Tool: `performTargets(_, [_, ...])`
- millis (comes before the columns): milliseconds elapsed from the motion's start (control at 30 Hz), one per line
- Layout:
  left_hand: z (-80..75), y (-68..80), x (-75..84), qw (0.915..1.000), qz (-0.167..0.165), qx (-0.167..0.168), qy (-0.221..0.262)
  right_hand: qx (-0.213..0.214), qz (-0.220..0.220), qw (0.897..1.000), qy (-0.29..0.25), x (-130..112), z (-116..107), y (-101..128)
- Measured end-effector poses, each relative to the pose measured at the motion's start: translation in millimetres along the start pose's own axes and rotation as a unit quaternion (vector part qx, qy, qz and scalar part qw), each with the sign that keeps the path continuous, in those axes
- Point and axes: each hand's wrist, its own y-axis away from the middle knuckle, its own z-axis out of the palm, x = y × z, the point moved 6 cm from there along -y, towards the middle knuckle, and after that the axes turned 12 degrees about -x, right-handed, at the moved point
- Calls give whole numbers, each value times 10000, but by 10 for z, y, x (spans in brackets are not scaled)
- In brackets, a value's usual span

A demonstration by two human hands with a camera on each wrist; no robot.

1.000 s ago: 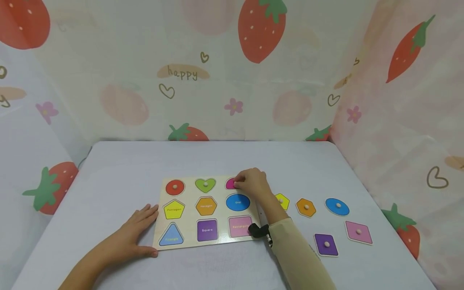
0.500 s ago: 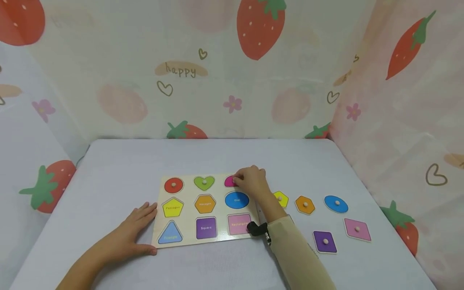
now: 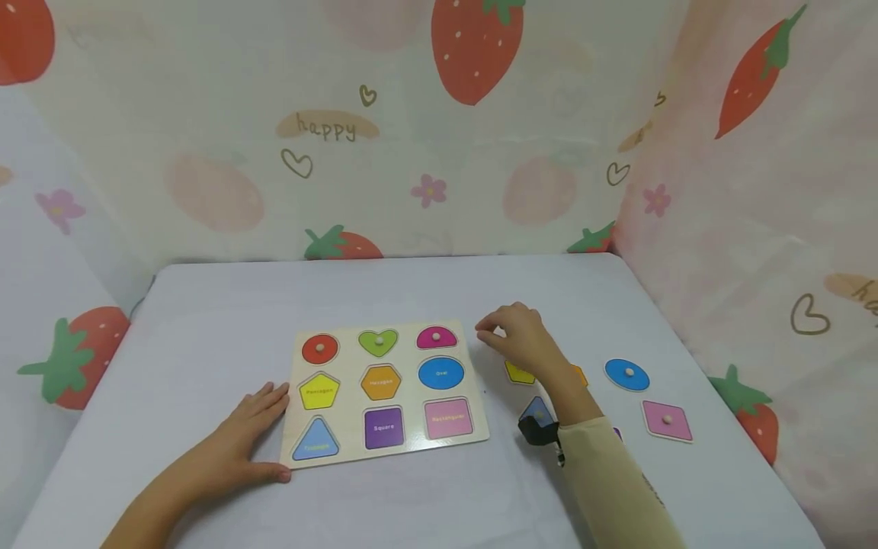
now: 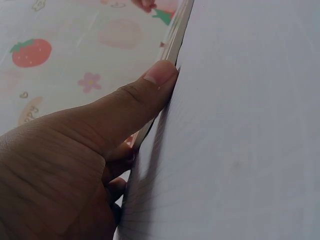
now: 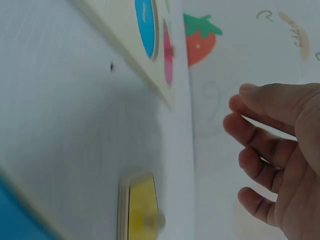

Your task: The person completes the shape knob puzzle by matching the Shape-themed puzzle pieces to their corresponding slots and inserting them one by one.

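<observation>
A shape puzzle board (image 3: 348, 364) lies on the white table. Its top row holds a red circle piece (image 3: 319, 349), a green heart piece (image 3: 378, 343) and a magenta semicircle piece (image 3: 436, 338), each with a small knob. My left hand (image 3: 236, 442) rests on the table, thumb and fingertips touching the board's left edge. Right of the board, my right hand (image 3: 524, 343) hovers with loosely bent fingers and nothing between them. Beneath it is a yellow pentagon piece (image 3: 520, 374), partly hidden; the right wrist view shows this pentagon piece (image 5: 142, 205) below the hand.
Loose knobbed pieces lie to the right: a blue triangle (image 3: 537, 410), a blue oval (image 3: 626, 375) and a pink rectangle (image 3: 667, 421). The right arm mostly covers an orange hexagon (image 3: 582, 374) and a purple square (image 3: 618, 433). Strawberry-print cloth (image 3: 405, 152) hangs behind the table.
My right hand has let go of the magenta semicircle, which sits in the board's top right slot, and moved right off the board. My left hand stays at the board's edge. The view has shifted slightly.
</observation>
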Motion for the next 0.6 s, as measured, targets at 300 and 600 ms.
performTargets(300, [-11, 13, 25, 10000, 39, -25, 84, 15, 180, 9993, -340, 400, -57, 320])
performTargets(600, [-17, 11, 29, 9997, 226, 63, -42, -234, 604, 9959, -633, 661, 88, 421])
